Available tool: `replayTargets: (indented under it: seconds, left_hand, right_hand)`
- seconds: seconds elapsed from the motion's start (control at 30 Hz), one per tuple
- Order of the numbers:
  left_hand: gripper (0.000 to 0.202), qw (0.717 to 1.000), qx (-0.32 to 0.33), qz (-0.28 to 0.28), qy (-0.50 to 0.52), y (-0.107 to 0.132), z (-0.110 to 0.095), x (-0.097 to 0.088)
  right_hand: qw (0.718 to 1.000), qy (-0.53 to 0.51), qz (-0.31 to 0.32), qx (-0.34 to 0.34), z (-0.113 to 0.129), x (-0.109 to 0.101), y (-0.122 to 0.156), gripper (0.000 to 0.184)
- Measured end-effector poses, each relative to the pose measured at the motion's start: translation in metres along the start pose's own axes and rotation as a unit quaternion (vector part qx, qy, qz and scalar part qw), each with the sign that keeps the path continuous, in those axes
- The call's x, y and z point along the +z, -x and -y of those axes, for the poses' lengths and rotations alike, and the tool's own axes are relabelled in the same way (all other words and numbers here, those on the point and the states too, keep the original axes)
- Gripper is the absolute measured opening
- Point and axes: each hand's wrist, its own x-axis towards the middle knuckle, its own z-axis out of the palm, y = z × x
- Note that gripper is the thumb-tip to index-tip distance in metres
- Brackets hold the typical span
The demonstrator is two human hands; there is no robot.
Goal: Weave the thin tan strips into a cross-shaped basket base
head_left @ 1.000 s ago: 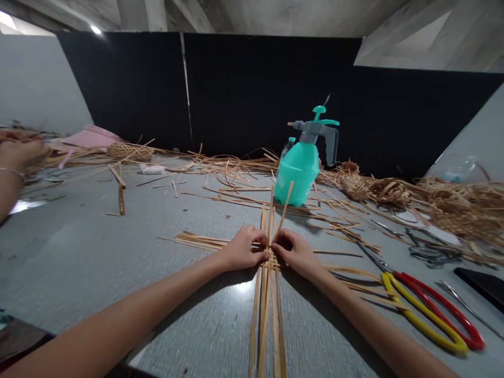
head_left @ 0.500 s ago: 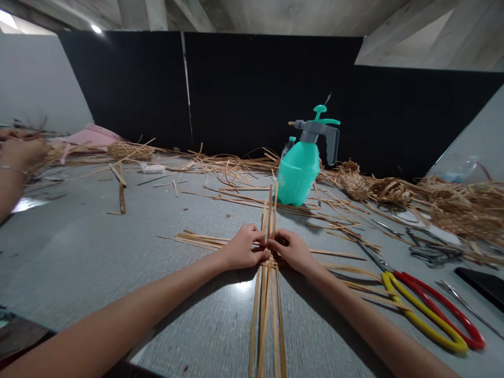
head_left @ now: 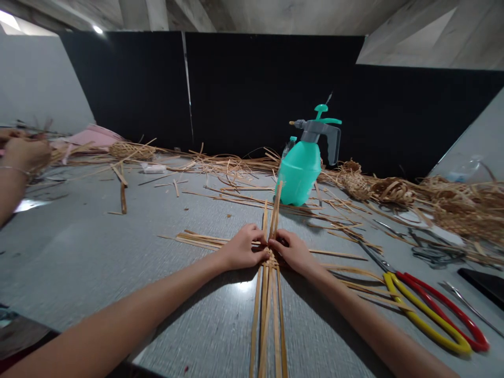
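Flat bamboo strips [head_left: 271, 310] cross at a small woven centre on the grey tabletop, with ends running toward me, away, left and right. My left hand [head_left: 249, 247] is closed in a pinch at the left of the crossing, its fingertips on the strips. From the right, my right hand [head_left: 289, 251] pinches the far-pointing strips [head_left: 276, 210], which stand raised from the table. Both hands' fingertips nearly meet over the weave and partly hide it. Sideways strips [head_left: 202, 240] stick out past my left hand.
Behind the weave stands a green spray bottle [head_left: 298, 173]. Red-and-yellow-handled scissors [head_left: 427, 310] lie at right, near a black flat object [head_left: 482, 286]. Loose strips and woven pieces [head_left: 392, 190] line the back. Another person's hand [head_left: 27, 155] works at far left.
The raised far strips have shifted: the middle one now leans right, bunched with the right one beside my right hand. Both hands stay in nearly the same place.
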Motion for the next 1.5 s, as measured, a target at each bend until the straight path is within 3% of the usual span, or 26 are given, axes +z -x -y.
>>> replayTargets:
  seconds: [0.17,0.47,0.7,1.27,1.37,1.5]
  left_hand:
    - [0.012,1.0,0.012,-0.012,0.0,-0.001,0.003,0.002]
    - [0.018,0.992,0.071,0.007,-0.106,0.002,0.0,0.004]
    - [0.006,0.997,0.045,0.004,-0.057,0.001,0.002,0.003]
    - [0.009,0.998,0.026,0.019,-0.056,-0.002,-0.002,0.003]
    - [0.009,0.998,0.03,0.02,-0.051,0.0,-0.001,0.002]
    - [0.01,0.997,0.043,0.027,-0.053,0.002,0.001,0.002]
  right_hand:
    - [1.0,0.003,0.005,-0.002,0.0,-0.002,-0.001,0.02]
    - [1.0,-0.014,0.008,-0.017,0.002,-0.003,0.002,0.013]
    - [1.0,-0.018,-0.018,-0.018,0.006,-0.002,0.005,0.017]
    - [0.999,-0.034,-0.015,-0.017,0.006,0.0,0.007,0.001]
    - [0.998,-0.044,-0.006,-0.036,0.009,-0.004,0.015,0.008]
    - [0.997,0.033,-0.034,-0.056,0.012,-0.012,0.028,0.011]
